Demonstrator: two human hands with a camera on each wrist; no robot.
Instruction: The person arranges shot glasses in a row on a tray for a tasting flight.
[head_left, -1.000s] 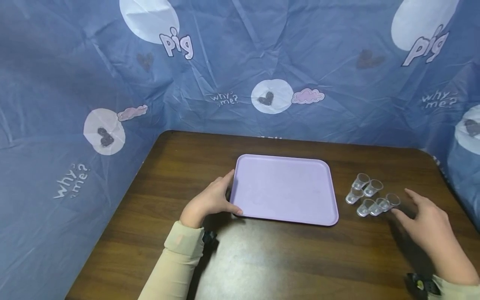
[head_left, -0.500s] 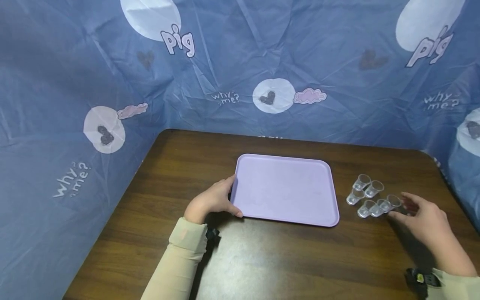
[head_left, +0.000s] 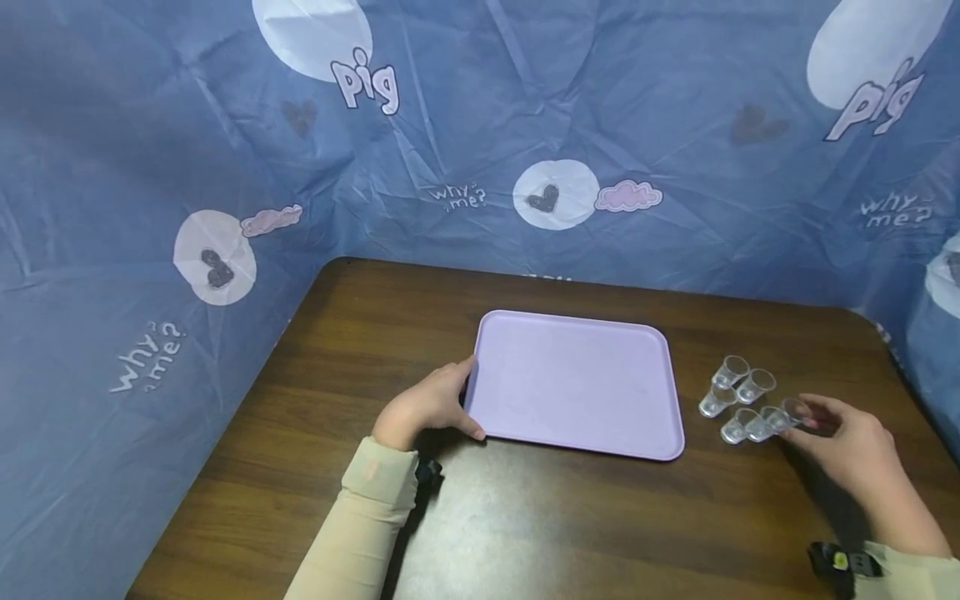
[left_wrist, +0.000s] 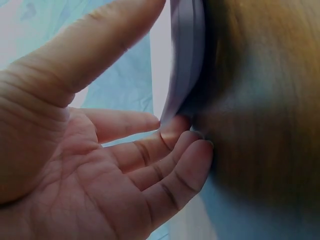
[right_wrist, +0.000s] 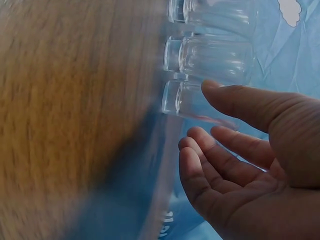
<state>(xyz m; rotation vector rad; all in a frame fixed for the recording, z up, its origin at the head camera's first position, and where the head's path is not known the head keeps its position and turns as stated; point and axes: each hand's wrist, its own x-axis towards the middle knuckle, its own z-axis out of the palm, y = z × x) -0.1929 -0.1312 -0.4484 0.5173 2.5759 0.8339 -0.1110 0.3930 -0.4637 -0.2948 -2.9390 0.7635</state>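
A lilac tray (head_left: 577, 383) lies flat on the table. My left hand (head_left: 429, 404) rests at its left side, fingers along the edge and thumb at the near corner. In the left wrist view the forefinger touches the tray's rim (left_wrist: 189, 55), and the lower fingertips are by the table. My right hand (head_left: 851, 446) is at the rightmost clear shot glass (head_left: 795, 410), thumb in front and fingers behind. In the right wrist view the thumb tip overlaps the nearest glass (right_wrist: 187, 102); the fingers are loosely bent and not visibly closed on it.
Several more small clear glasses stand upright in two close groups: a rear cluster (head_left: 756, 386) and a front row (head_left: 738, 426). The brown wooden table (head_left: 585, 525) meets a blue printed cloth (head_left: 465, 108) at the back and sides.
My right hand has moved slightly left, bringing thumb and fingers to either side of the rightmost glass. My left hand stays at the tray. The head view has shifted a little.
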